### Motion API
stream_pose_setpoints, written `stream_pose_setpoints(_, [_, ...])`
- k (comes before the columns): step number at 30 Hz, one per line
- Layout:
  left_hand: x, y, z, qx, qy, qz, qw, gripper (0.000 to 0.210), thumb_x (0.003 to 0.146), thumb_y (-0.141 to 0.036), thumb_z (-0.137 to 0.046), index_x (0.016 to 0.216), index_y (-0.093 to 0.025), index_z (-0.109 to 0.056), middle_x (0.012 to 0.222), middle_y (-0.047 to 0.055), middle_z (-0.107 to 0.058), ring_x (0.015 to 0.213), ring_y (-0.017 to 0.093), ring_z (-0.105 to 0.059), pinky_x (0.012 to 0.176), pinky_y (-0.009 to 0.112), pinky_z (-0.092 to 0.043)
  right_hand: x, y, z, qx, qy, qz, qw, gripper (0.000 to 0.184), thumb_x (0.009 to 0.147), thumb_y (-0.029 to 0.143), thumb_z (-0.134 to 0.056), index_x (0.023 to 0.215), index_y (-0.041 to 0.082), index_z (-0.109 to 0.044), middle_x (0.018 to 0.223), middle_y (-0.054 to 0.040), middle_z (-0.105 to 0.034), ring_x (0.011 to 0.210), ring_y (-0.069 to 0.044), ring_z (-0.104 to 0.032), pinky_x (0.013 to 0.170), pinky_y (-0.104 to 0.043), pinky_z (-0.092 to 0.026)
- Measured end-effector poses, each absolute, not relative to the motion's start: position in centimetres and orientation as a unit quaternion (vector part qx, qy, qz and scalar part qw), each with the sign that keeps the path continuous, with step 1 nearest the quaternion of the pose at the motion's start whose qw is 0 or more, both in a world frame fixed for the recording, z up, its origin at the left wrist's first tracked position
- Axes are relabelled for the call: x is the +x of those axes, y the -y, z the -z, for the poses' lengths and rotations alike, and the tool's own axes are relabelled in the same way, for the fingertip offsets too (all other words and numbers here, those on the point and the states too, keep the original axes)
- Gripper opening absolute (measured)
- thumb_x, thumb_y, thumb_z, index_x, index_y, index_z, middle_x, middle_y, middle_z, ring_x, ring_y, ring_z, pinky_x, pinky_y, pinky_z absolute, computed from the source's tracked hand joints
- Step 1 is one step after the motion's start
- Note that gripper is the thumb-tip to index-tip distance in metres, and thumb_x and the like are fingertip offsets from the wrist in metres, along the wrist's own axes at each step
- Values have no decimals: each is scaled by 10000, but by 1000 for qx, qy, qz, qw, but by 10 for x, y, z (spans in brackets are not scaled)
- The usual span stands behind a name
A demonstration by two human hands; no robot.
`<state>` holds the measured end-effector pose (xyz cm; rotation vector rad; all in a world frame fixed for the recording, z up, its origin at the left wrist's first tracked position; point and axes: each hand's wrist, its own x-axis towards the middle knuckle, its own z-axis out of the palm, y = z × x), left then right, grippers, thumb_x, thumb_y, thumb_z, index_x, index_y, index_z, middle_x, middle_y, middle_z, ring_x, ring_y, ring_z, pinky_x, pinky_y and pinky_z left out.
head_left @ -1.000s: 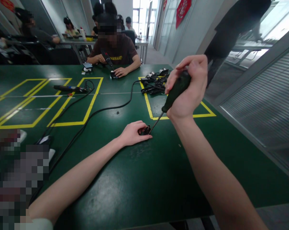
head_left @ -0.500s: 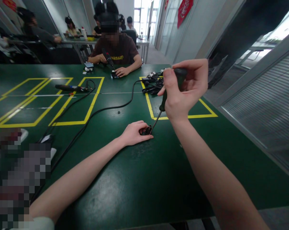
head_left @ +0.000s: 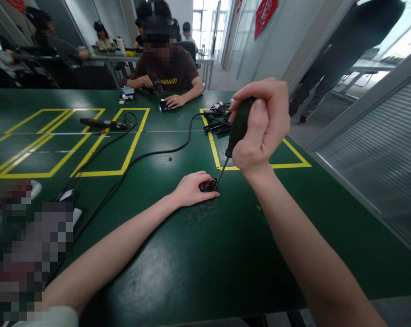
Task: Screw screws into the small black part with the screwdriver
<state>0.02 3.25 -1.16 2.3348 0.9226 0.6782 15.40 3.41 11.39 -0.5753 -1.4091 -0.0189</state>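
Note:
My right hand [head_left: 265,125] is wrapped round the dark green handle of a screwdriver [head_left: 238,127]. The metal shaft slants down and left to a small black part [head_left: 212,184] with a round metal end, and its tip meets or lies right beside that part; I cannot tell which. With fingers and thumb closed about the part, my left hand [head_left: 194,188] rests on the green table [head_left: 151,272] and pins it there. Much of the part is hidden by the fingers, so its exact kind does not show.
Beyond my right hand lies a pile of black cables and parts [head_left: 219,118] inside a yellow tape outline [head_left: 127,154]. A corded electric screwdriver [head_left: 101,123] lies at left, and a black cable [head_left: 151,153] crosses the table. Opposite sits a person [head_left: 164,68] holding another tool [head_left: 156,82].
My right hand has turned about the screwdriver handle, thumb and fingers now placed differently on it. The left hand and black part stay put. At far right, a standing person has shifted.

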Motion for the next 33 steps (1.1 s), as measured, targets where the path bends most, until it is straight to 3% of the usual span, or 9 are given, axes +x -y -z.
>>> stream_pose_setpoints(4, [0, -32, 11, 863, -342, -257, 269, 411, 839, -527, -782, 748, -178, -586, 767, -25, -534, 651, 122, -474, 624, 251, -350, 152, -34, -113, -239, 650, 32, 721, 299, 1006, 559, -472, 977, 291, -601, 912, -25, -562, 930, -234, -659, 934, -482, -579])
stream_pose_setpoints(8, [0, -31, 10, 864, -339, -257, 269, 413, 844, -530, -776, 744, -176, -589, 769, -20, -542, 657, 124, -478, 621, 248, -352, 154, -35, -114, -254, 656, 16, 710, 233, 915, 486, -656, 997, 287, -568, 938, -15, -552, 1022, -258, -673, 994, -521, -567])
stream_pose_setpoints(12, [0, -32, 11, 863, -341, -255, 270, 407, 842, -537, -777, 757, -180, -600, 770, -22, -549, 657, 124, -488, 619, 249, -359, 158, -41, -110, -283, 644, -19, 711, 209, 921, 428, -680, 1006, 276, -565, 1013, -27, -595, 1090, -282, -695, 1008, -553, -579])
stream_pose_setpoints(15, [0, -32, 12, 864, -342, -254, 267, 412, 842, -543, -774, 754, -182, -598, 764, -22, -547, 654, 125, -493, 616, 250, -365, 157, -44, -106, -269, 631, -48, 727, 245, 919, 412, -689, 1074, 285, -548, 1079, -27, -611, 1130, -270, -706, 957, -483, -607])
stream_pose_setpoints(18, [0, -32, 11, 866, -340, -254, 263, 409, 847, -537, -770, 751, -181, -593, 763, -19, -548, 657, 128, -496, 614, 249, -366, 152, -39, -107, -253, 622, -64, 739, 278, 911, 391, -706, 1103, 300, -526, 1102, -26, -646, 1110, -249, -721, 898, -425, -621])
stream_pose_setpoints(26, [0, -32, 13, 865, -339, -256, 269, 388, 857, -541, -752, 785, -186, -613, 786, -13, -570, 676, 135, -508, 625, 254, -380, 149, -28, -122, -219, 651, -60, 724, 204, 939, 378, -679, 992, 306, -495, 1079, -36, -742, 941, -236, -751, 848, -451, -628])
stream_pose_setpoints(33, [1, -32, 14, 867, -339, -250, 267, 391, 853, -543, -758, 792, -183, -617, 790, -13, -570, 674, 132, -504, 625, 256, -365, 151, -16, -127, -266, 616, 69, 738, 230, 874, 407, -761, 861, 281, -569, 1027, -36, -636, 988, -248, -686, 804, -423, -621])
